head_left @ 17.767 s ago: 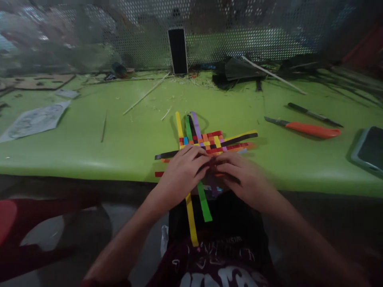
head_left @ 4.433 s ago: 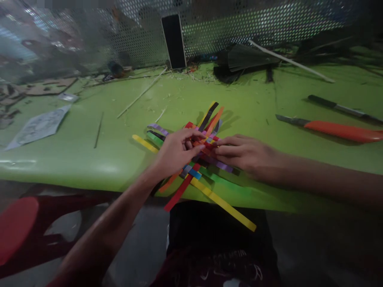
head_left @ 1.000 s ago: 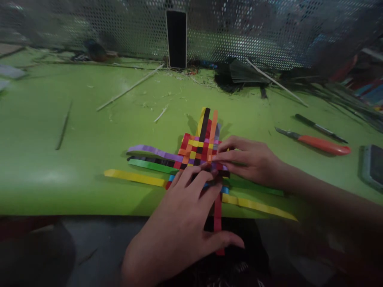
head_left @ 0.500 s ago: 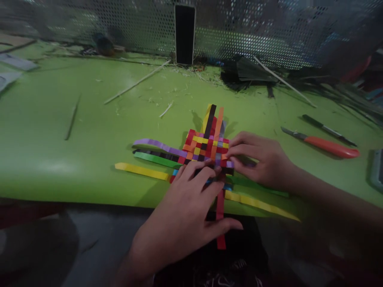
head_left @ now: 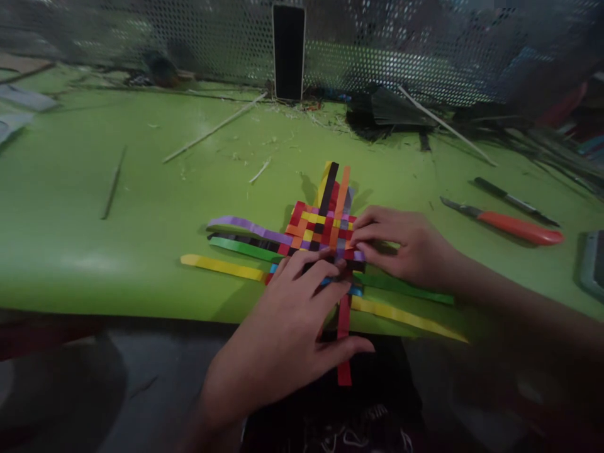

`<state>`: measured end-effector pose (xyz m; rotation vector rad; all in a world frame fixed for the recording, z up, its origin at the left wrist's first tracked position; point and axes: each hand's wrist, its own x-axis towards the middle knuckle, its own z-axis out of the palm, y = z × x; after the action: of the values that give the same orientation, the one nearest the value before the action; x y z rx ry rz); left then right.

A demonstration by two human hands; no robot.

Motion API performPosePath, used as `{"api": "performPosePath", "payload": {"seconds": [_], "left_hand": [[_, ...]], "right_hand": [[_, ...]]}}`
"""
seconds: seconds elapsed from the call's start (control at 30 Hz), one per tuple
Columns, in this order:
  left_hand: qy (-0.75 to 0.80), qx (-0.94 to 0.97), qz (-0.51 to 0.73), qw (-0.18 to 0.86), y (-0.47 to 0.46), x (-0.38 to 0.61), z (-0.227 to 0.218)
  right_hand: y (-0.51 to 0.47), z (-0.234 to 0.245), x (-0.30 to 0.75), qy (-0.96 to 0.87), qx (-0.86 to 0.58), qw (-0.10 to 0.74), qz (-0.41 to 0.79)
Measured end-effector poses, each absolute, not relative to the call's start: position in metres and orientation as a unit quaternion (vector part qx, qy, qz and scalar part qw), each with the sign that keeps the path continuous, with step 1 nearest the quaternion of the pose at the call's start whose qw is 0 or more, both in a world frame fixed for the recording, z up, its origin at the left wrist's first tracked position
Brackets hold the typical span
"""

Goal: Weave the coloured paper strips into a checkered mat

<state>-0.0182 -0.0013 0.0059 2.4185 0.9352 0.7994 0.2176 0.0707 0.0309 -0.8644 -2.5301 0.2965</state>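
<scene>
1. Weaving [head_left: 321, 229] of flat, slightly shiny strips lies near the middle of the smooth green desk's [head_left: 85, 264] near edge: a tight checkerboard in red, yellow, orange, black and purple.
2. Loose ends [head_left: 224, 267] fan out left, the purple one gently curled; a straight red strip [head_left: 345, 343] reaches past the desk's near edge.
3. Left hand [head_left: 295, 314] lies over the weaving's near part, fingers spread, thumb stretched right across the red strip.
4. Right hand [head_left: 406, 242] has bent fingers at the weaving's right edge, tips close together — whether they pinch a strip, I cannot tell.
5. Right on the desk: a pointed knife [head_left: 514, 225] with a rounded orange handle.
6. Far side: a perforated panel [head_left: 212, 38].
</scene>
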Motion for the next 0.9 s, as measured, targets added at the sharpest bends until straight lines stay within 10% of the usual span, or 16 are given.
{"api": "performPosePath", "payload": {"seconds": [0.9], "left_hand": [[0.333, 0.872, 0.284, 0.220, -0.0011, -0.0202, 0.0053]], "right_hand": [[0.0629, 0.0284, 0.2124, -0.898, -0.359, 0.244, 0.074]]}}
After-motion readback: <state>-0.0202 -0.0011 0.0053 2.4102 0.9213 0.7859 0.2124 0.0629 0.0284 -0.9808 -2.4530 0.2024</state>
